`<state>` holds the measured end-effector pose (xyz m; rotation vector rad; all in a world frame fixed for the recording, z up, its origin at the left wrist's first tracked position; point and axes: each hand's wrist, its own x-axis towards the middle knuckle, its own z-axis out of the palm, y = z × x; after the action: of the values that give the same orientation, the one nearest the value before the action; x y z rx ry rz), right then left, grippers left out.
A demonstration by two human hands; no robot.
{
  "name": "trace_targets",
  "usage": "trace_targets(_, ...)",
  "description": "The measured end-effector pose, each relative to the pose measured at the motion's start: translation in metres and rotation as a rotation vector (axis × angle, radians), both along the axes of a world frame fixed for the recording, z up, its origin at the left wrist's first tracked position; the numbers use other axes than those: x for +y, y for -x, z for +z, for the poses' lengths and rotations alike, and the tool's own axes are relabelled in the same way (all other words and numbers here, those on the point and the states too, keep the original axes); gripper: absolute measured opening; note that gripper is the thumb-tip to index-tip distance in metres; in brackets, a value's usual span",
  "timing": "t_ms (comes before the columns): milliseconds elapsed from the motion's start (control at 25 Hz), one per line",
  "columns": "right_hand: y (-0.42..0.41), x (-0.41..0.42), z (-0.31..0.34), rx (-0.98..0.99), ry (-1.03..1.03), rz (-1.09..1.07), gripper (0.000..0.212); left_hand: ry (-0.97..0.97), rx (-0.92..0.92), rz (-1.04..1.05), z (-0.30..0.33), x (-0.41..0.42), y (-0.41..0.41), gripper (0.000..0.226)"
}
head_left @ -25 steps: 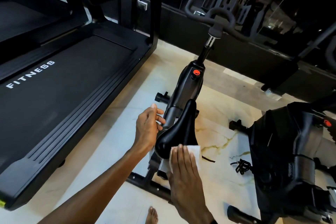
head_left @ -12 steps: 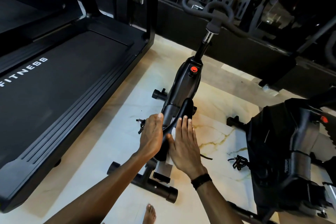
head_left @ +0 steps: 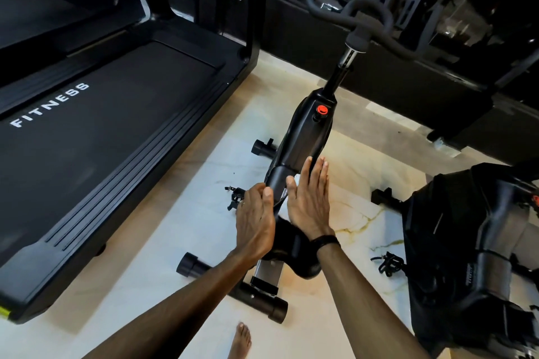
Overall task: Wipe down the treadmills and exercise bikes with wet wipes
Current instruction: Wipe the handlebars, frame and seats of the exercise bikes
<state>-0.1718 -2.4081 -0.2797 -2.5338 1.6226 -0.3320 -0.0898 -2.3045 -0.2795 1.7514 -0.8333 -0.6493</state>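
Note:
A black exercise bike (head_left: 303, 137) stands on the pale floor, its saddle (head_left: 293, 248) nearest me. My left hand (head_left: 255, 218) lies against the saddle's left side with its fingers curled over the edge near the nose. My right hand (head_left: 309, 201) presses flat, fingers straight, against the right side of the saddle nose. The wet wipe (head_left: 295, 177) is almost wholly hidden under that palm; only a white sliver shows by the thumb. The black treadmill (head_left: 102, 125) marked FITNESS lies to the left.
A second black exercise bike (head_left: 466, 227) stands close on the right. The bike's handlebars (head_left: 364, 17) and red knob (head_left: 322, 109) are ahead, before a dark glass wall. Its rear foot bar (head_left: 256, 297) lies near my bare foot (head_left: 240, 341). Marble floor separates treadmill and bike.
My right hand has slid forward along the saddle from its rear to the nose, covering the wipe. My left hand shifted slightly back along the left side. The view moved nearer.

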Motion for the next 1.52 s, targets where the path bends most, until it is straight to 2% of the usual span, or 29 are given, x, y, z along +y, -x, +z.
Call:
trace_targets(280,-0.015,-0.047,0.006,-0.113,-0.044,-0.047,0.063,-0.021,-0.054,-0.024,-0.005,-0.001,0.0,0.073)
trace_targets(600,-0.021,-0.074,0.012,-0.24,-0.155,-0.098,0.063,-0.043,-0.116,-0.029,-0.005,-0.003,-0.001,0.075)
trace_targets(1000,0.017,0.027,0.01,-0.268,-0.244,0.083,0.071,-0.032,-0.106,-0.027,-0.007,-0.002,-0.001,0.078)
trace_targets(1240,0.04,0.085,-0.001,-0.164,-0.096,0.044,0.075,-0.02,-0.094,-0.041,-0.007,0.0,-0.001,0.077)
trace_targets(1400,0.065,0.123,-0.011,-0.062,-0.043,0.116,0.068,-0.01,-0.101,-0.041,-0.006,0.0,0.0,0.075)
trace_targets(1520,0.074,0.143,-0.008,-0.116,-0.064,0.136,0.065,-0.01,-0.108,-0.044,-0.007,-0.001,-0.001,0.074)
